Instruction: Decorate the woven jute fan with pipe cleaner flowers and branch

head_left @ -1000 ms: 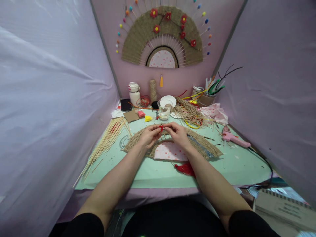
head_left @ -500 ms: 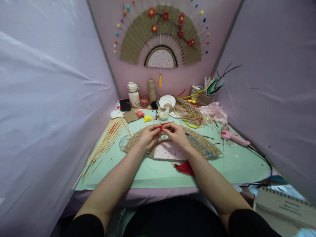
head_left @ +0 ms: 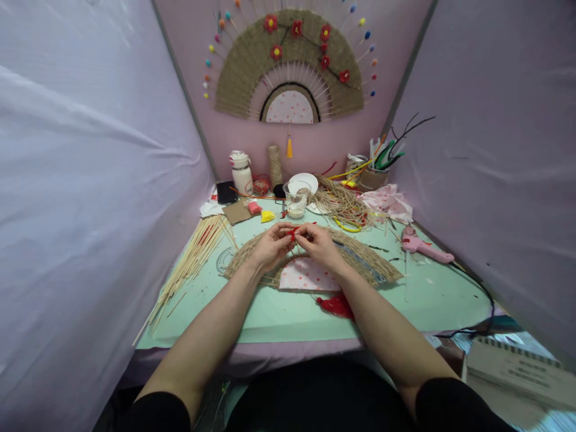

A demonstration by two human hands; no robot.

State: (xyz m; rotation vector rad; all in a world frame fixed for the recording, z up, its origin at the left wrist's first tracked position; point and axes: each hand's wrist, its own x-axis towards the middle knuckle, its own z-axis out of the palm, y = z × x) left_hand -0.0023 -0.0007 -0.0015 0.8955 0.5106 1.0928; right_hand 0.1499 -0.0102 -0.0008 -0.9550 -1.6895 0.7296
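Note:
A piece of red cord [head_left: 293,232] is pinched between my two hands, with a thin end sticking out past the right fingers. My left hand [head_left: 275,245] grips it from the left, thumb and fingers pressed together. From the other side my right hand [head_left: 317,244] pinches the same cord. Both hands are above a half-round woven twine fan [head_left: 369,262], which lies flat with a pink dotted half-circle [head_left: 306,275] at its inner edge. A red tassel [head_left: 335,306] lies in front of the fan, partly behind my right forearm.
Thin wooden sticks [head_left: 189,264] are spread at the left. A pink glue gun [head_left: 425,247] with a black cable lies at the right. Behind are a clear plastic cup [head_left: 296,203], a twine heap [head_left: 342,201] and a white bottle [head_left: 242,172]. A finished fan [head_left: 243,72] hangs on the back wall.
The whole view has shifted slightly. My fingers have moved a little on the red cord, and less of its loose end shows beyond my right hand.

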